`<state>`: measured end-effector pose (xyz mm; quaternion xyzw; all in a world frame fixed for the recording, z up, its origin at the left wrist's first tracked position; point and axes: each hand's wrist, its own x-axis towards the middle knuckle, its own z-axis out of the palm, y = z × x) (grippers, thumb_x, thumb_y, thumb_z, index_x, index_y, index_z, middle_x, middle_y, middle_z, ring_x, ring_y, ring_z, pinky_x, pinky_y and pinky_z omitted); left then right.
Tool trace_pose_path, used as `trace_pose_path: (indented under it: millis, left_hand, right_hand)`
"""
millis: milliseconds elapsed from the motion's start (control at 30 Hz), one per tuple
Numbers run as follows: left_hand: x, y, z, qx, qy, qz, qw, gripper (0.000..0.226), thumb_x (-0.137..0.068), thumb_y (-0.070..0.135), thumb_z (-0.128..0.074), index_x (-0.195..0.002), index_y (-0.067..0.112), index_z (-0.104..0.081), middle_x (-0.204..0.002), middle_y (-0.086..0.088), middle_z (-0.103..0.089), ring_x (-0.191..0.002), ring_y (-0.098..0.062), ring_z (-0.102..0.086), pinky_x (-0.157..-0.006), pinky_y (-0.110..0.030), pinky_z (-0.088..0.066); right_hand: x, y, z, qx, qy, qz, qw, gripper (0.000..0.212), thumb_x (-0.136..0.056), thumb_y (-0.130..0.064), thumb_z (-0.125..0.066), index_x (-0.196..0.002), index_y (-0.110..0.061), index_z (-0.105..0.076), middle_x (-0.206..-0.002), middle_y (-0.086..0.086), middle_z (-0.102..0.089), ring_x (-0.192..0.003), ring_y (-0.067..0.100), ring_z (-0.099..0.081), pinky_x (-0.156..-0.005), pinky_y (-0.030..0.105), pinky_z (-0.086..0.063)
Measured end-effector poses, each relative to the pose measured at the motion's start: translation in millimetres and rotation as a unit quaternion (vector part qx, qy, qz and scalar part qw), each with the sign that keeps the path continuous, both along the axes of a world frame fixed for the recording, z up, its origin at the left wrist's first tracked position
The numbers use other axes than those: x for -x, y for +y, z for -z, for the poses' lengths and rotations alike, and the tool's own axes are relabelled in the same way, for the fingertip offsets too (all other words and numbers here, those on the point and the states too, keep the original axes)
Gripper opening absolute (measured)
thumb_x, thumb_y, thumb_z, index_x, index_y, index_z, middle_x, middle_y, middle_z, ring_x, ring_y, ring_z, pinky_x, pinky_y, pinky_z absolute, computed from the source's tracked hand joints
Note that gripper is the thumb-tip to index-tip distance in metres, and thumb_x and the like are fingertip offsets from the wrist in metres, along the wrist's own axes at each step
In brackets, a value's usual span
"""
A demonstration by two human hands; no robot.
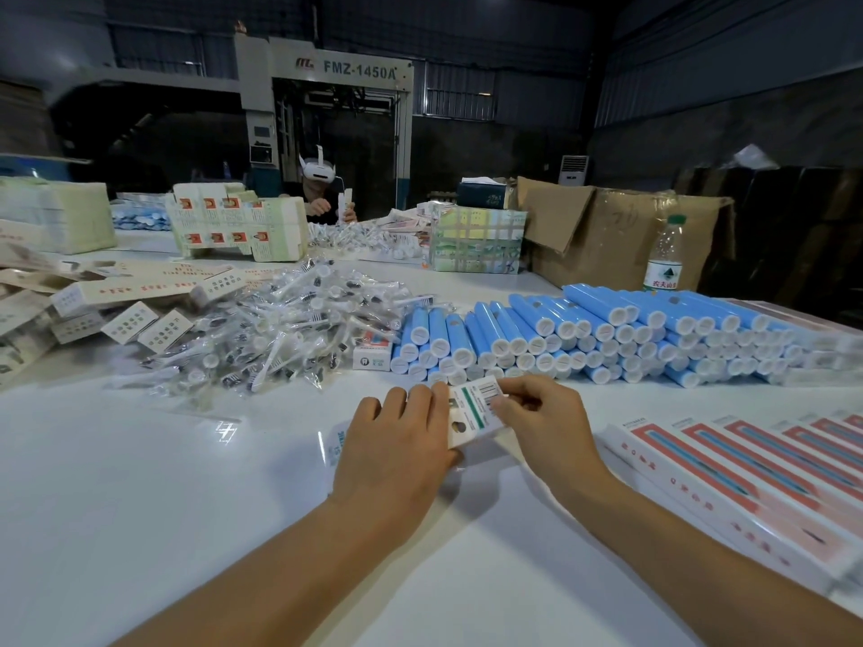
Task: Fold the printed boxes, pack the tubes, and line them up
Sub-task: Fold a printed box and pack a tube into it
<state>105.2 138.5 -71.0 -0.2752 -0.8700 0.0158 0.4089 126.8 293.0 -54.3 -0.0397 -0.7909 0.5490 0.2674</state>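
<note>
Both hands work one small white printed cardboard box [474,415] just above the glossy white tabletop [187,483]: the left hand [397,455] grips its body, the right hand [541,422] pinches the barcode end flap. Judging by this, the end is being closed; creasing along the scored line and tucking squarely should keep the thin card unbuckled. Smooth blue plastic tubes with white caps [583,338] lie stacked just beyond, finished pink-striped boxes [747,469] lined up at right
</note>
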Motion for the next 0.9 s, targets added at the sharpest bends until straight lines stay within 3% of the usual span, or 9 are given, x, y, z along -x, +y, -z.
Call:
trace_pose_path:
  millis: [167, 300, 400, 433, 500, 600, 667, 767, 900]
  left_hand:
    - [-0.1, -0.3, -0.6, 0.009, -0.039, 0.006, 0.999, 0.072, -0.061, 0.050, -0.082, -0.111, 0.001, -0.066, -0.084, -0.009, -0.063, -0.068, -0.024, -0.059, -0.055, -0.035, -0.044]
    - [5.5, -3.2, -3.6, -0.022, -0.108, -0.026, 0.994, 0.067, -0.094, 0.058, -0.031, -0.145, 0.017, -0.022, -0.128, 0.001, -0.044, -0.112, -0.020, -0.045, -0.085, -0.031, -0.034]
    - [11.7, -7.7, -16.6, -0.223, -0.194, 0.045, 0.954, 0.057, -0.094, 0.053, -0.035, -0.141, 0.023, -0.030, -0.125, 0.003, -0.046, -0.109, -0.018, -0.049, -0.081, -0.030, -0.038]
    - [11.9, -8.4, -21.9, -0.332, -0.246, 0.109, 0.904, 0.046, -0.094, 0.048, -0.041, -0.134, 0.026, -0.041, -0.118, 0.007, -0.052, -0.103, -0.015, -0.054, -0.078, -0.028, -0.042]
    - [9.9, -8.8, -29.9, -0.519, -0.346, 0.201, 0.756, 0.014, -0.096, 0.039, -0.046, -0.106, 0.036, -0.055, -0.100, 0.017, -0.063, -0.090, -0.004, -0.059, -0.071, -0.021, -0.045]
    - [10.6, -7.0, -35.5, -0.687, -0.480, 0.244, 0.487, 0.017, -0.098, 0.038, -0.043, -0.092, 0.028, -0.056, -0.091, 0.006, -0.068, -0.084, -0.009, -0.064, -0.066, -0.029, -0.047]
    - [14.3, -6.5, -35.1, -0.738, -0.507, 0.253, 0.367, 0.022, -0.099, 0.034, -0.042, -0.093, 0.019, -0.056, -0.087, -0.006, -0.071, -0.081, -0.018, -0.066, -0.066, -0.037, -0.049]
    - [14.7, -5.7, -31.2, -0.761, -0.526, 0.243, 0.292, 0.025, -0.100, 0.034, -0.042, -0.098, 0.014, -0.056, -0.086, -0.013, -0.072, -0.079, -0.029, -0.069, -0.060, -0.043, -0.054]
    - [12.6, -4.8, -26.3, -0.752, -0.555, 0.250, 0.253, 0.029, -0.099, 0.036, -0.042, -0.112, 0.014, -0.056, -0.089, -0.014, -0.073, -0.082, -0.033, -0.070, -0.050, -0.042, -0.056]
  right_hand:
    - [-2.4, 0.1, 2.0, 0.000, 0.005, -0.003, 1.000, 0.030, -0.089, -0.006, -0.062, -0.076, -0.032, -0.068, -0.085, 0.001, -0.069, -0.080, 0.015, -0.064, -0.070, 0.037, -0.053]
    - [-2.1, 3.9, -2.0, 0.103, 0.043, -0.019, 0.994, 0.023, -0.095, -0.011, -0.052, -0.095, -0.026, -0.070, -0.075, -0.013, -0.067, -0.062, -0.003, -0.057, -0.057, 0.015, -0.048]
    - [-2.2, 2.2, -0.5, 0.109, 0.053, -0.024, 0.992, 0.021, -0.096, -0.013, -0.051, -0.100, -0.027, -0.066, -0.091, -0.008, -0.066, -0.074, 0.001, -0.058, -0.066, 0.020, -0.047]
    - [-2.4, 0.6, 1.1, 0.094, 0.052, -0.029, 0.994, 0.021, -0.096, -0.014, -0.051, -0.100, -0.030, -0.064, -0.094, -0.008, -0.065, -0.077, 0.001, -0.057, -0.069, 0.020, -0.046]
    - [-3.3, -3.7, 4.5, 0.046, 0.043, -0.048, 0.997, 0.023, -0.095, -0.014, -0.052, -0.101, -0.033, -0.062, -0.094, -0.011, -0.064, -0.077, -0.001, -0.055, -0.070, 0.014, -0.043]
    - [-5.2, -10.3, 8.6, -0.021, 0.031, -0.095, 0.995, 0.022, -0.094, -0.018, -0.056, -0.107, -0.035, -0.059, -0.090, -0.012, -0.059, -0.077, -0.002, -0.050, -0.068, 0.010, -0.040]
    - [-7.4, -17.2, 10.2, -0.061, 0.014, -0.132, 0.989, 0.027, -0.091, -0.032, -0.059, -0.117, -0.038, -0.055, -0.096, -0.012, -0.056, -0.080, -0.003, -0.049, -0.069, 0.010, -0.040]
    - [-7.2, -27.6, 12.8, -0.112, -0.010, -0.150, 0.982, 0.059, -0.077, -0.050, -0.055, -0.134, -0.039, -0.046, -0.105, -0.015, -0.048, -0.087, -0.009, -0.048, -0.070, 0.007, -0.041]
    - [-2.9, -32.2, 17.0, -0.190, -0.002, -0.135, 0.973, 0.063, -0.085, -0.040, -0.066, -0.141, -0.041, -0.037, -0.110, -0.012, -0.040, -0.104, -0.003, -0.042, -0.080, 0.009, -0.041]
